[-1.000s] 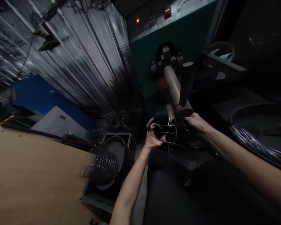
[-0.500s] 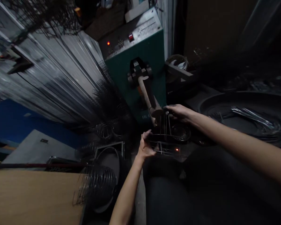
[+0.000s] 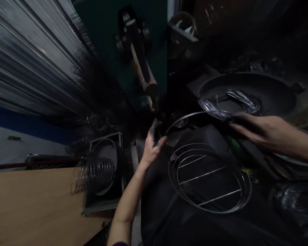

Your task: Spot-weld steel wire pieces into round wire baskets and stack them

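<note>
Fingers of left hand (image 3: 152, 147) and right hand (image 3: 261, 131) grip opposite ends of a wire hoop (image 3: 195, 113); beneath them lies a round wire rack (image 3: 202, 175).

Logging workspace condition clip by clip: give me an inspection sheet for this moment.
Surface: dark cloth under the work; wooden board at left.
Job's things: wire hoop raised between both hands; round wire frame lies flat on the cloth.
Clutter: wire bundles in dark pan; stacked wire rings beside the board.
Hands: left hand pinches the hoop's end; right hand blurred at the other end, grip unclear.
Cables: nothing seen.
Surroundings: machine arm ahead; corrugated metal wall at left.
</note>
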Available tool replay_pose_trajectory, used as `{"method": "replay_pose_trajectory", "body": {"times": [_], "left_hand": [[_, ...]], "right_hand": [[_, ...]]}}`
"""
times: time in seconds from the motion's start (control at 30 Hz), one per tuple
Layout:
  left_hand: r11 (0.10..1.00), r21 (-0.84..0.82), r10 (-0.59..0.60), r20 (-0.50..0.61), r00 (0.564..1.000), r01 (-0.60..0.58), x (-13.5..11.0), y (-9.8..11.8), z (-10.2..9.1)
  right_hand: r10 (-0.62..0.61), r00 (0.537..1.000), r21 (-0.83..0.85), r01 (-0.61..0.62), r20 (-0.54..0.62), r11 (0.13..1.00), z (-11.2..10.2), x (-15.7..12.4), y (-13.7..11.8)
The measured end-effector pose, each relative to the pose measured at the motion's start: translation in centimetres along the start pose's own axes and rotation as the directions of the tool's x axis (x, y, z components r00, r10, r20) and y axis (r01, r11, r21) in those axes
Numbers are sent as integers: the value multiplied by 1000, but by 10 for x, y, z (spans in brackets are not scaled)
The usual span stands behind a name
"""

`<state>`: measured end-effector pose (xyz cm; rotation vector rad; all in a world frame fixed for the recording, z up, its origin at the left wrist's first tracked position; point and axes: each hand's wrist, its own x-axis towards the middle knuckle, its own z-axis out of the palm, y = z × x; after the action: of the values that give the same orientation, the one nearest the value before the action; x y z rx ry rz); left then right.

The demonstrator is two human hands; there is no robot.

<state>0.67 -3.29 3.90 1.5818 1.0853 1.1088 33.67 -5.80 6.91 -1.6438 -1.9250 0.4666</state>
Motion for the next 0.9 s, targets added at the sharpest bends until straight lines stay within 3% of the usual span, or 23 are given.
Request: {"method": "replay_pose_trajectory", "body": {"times": [0.07,0.17,0.27,0.37,0.47,0.57,0.7,0.8,0.9], "left_hand": [[976,-172,-115,95,989,131,-5,19,4],[902,-348,-266,21,964,256,-21,37,31],[830,-452,-360,15,933,327,-21,32,71],[759,-530,-424,37,905,377,-1,13,93],[705,-607,-444,26,896,367,17,1,83],[718,-577,-455,37,890,391,26,-3,66],[748,-491,-413,182,892,446,30,-7,77],[713,-485,-392,322,862,506,39,-9,93],[674,-484,-400,396,827,558,53,-11,90]], "right_hand": [[-3,1000,19,3,10,1000,21,22,-7],[9,992,113,-24,126,993,70,71,-15],[-58,974,128,30,218,991,120,112,-24],[-173,968,19,172,185,985,147,132,-32],[-229,959,-86,245,166,966,149,139,-28],[-242,953,-86,261,182,962,144,141,-10],[-290,942,-38,300,172,953,141,137,9],[-177,969,-50,188,172,981,132,117,11],[1,982,84,-17,189,996,118,75,9]]}}
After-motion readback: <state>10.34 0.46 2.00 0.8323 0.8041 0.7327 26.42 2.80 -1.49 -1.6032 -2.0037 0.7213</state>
